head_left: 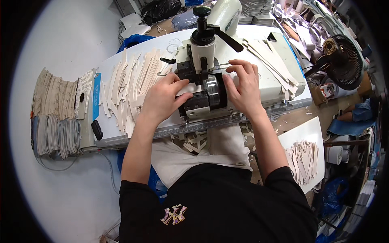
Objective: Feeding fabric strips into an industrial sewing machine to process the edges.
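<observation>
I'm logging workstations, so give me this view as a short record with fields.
Machine: white and black, on the table
Left hand: at the machine's left, by a pale piece; grip unclear
Right hand: right of the metal roller, thumb and fingers apart
Loose strips: pale, left of the machine
Board: white, right side, bearing more strips
Fan: black, upper right

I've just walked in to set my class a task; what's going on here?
A person's hands are at a machine. The left hand has thumb and fingers by a pale piece at its left side; whether it grips this is unclear. The right hand is bent beside the roller. Pale strips lie heaped to the left, and more on a white board at lower right.
</observation>
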A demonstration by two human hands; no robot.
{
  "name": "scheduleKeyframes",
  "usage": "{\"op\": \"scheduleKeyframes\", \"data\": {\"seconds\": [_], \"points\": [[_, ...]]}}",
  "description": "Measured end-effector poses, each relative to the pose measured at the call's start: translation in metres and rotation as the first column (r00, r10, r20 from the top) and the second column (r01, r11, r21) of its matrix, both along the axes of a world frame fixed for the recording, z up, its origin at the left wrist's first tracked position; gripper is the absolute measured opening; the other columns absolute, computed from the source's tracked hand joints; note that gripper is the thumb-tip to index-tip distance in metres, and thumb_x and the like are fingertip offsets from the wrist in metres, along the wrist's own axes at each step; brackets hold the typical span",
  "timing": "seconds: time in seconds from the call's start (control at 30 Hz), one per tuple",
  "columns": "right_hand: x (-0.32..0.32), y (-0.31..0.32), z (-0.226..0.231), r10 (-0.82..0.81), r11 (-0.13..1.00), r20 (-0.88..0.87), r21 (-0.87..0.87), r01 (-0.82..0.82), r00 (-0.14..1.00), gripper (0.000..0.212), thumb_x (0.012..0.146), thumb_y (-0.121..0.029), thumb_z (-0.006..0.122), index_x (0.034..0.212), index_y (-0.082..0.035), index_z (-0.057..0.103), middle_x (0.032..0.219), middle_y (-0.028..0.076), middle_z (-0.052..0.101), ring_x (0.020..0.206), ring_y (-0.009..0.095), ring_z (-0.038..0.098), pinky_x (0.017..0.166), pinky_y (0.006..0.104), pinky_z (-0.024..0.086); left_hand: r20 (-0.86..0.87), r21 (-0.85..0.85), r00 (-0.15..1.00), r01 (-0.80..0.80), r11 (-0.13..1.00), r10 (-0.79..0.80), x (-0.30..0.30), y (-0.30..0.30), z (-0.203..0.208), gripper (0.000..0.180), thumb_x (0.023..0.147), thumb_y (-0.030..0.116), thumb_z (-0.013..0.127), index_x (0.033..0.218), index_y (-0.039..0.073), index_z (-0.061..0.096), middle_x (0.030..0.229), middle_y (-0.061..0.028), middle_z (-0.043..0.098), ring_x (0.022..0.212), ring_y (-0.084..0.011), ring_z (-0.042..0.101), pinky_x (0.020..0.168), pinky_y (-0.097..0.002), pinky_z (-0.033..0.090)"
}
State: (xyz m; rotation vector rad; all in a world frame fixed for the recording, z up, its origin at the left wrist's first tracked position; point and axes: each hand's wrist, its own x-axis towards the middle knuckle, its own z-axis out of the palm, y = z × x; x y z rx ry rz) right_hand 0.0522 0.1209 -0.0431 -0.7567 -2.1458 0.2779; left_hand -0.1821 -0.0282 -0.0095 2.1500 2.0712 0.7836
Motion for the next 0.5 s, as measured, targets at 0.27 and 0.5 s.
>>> {"op": "scheduleKeyframes", "data": {"seconds": [0.27,0.5], "points": [[-0.004,-0.018,0.010,0.100,0.991,0.087,-0.094,-0.092,0.991,0.016,0.099,-0.018,0.072,0.107,-0.004,0.070,0.125,0.010,0.067,0.118,0.033,0.056,0.106,0.0436,0.044,0.081,0.050,0.996,0.026,0.998,-0.030,0.008,0.018,-0.009,0.037,0.087,0.027,0.088,0.115,0.005,0.080,0.103,-0.0101,0.068,0.090,-0.0305,0.072,0.081,-0.0420,0.059],[0.044,0.002,0.026,0.010,0.987,0.011,-0.158,-0.008,1.000,0.013,0.103,-0.015,0.069,0.106,-0.002,0.068,0.121,0.009,0.065,0.115,0.028,0.055,0.104,0.0389,0.044,0.153,0.095,0.988,-0.007,0.995,-0.008,0.011,0.015,-0.016,0.035,0.087,0.026,0.089,0.112,0.003,0.080,0.105,-0.0105,0.069,0.090,-0.0302,0.072,0.079,-0.0419,0.059]]}}
